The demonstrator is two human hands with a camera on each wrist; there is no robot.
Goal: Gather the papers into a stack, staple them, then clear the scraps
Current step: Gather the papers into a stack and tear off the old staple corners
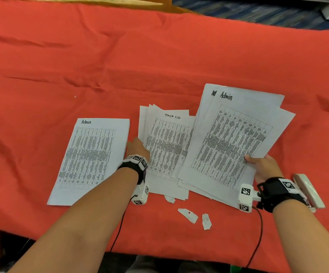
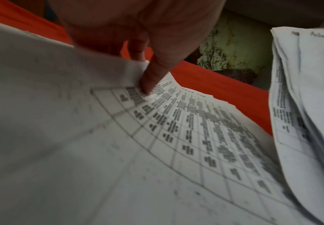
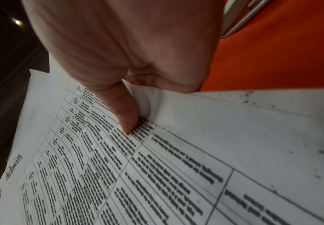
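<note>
The person is bent over a worktop draped in a red cloth [image 1: 159, 56], and the job is at its first stage: gathering. Three lots of printed sheets lie in a row near the front edge. On the left sits a squared-up "Admin" stack [image 1: 89, 160], lying apart from both hands. In the middle is a fanned "Task List" pile [image 1: 166, 146], and the left hand [image 1: 138, 147] has hold of its left edge, thumb on top of the print and fingers tucked beneath the lifted sheets. On the right, a loose, skewed "Admin" bundle [image 1: 232, 138] overlaps the middle pile, and the right hand [image 1: 262, 166] grips its right edge, thumb pressed on the table of text and fingers under the paper.

A white stapler [image 1: 308, 191] lies just beyond the right wrist, untouched. Three torn scraps [image 1: 188, 214] sit on the cloth in front of the piles, so clearing has not begun.

I'd judge the next move calls for squaring each loose lot before bringing them together, since the sheets are splayed at several angles and would not staple cleanly as they lie.
</note>
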